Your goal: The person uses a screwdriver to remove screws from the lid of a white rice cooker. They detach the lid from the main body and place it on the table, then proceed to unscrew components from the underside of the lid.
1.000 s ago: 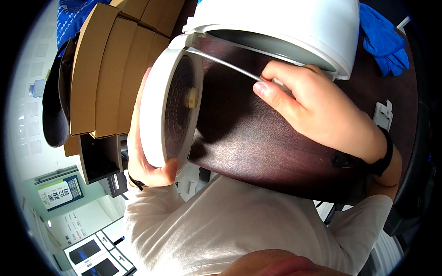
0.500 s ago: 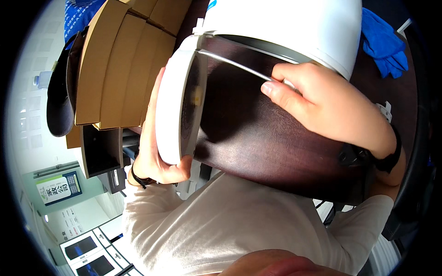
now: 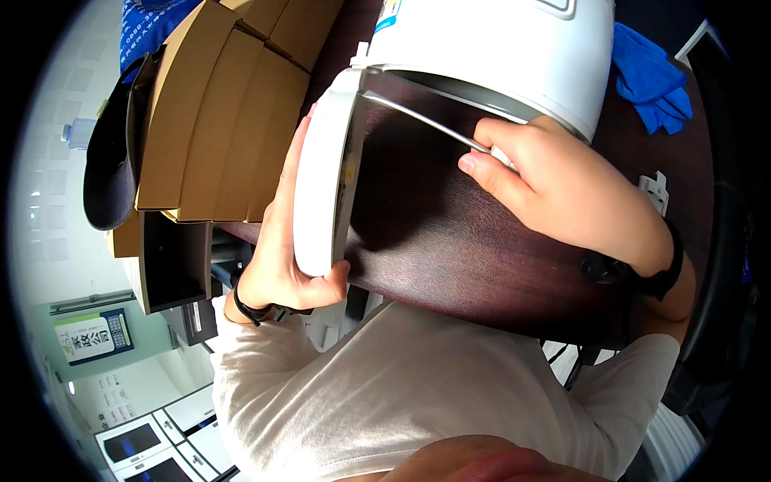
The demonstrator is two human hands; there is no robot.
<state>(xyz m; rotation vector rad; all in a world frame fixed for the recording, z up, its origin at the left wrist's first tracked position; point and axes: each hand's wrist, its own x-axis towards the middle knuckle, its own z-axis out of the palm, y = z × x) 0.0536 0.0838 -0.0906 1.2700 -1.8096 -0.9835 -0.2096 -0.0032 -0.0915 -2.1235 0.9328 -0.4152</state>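
left of the white appliance [image 3: 498, 56] | white lid [image 3: 320, 189] turned more edge-on, mostly hiding its inner face; far end likely still reachable | left hand [image 3: 295, 277] clamped on lid; right hand [image 3: 550, 173] pinching thin metal rod [image 3: 426, 121]

The right hand [image 3: 554, 173] hides part of the slim tool [image 3: 426, 121]; the top edge cuts off the white appliance [image 3: 490, 60].

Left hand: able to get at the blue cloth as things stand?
Probably not: the left hand is holding the white lid, and the right hand and white appliance appear in the way of the blue cloth.
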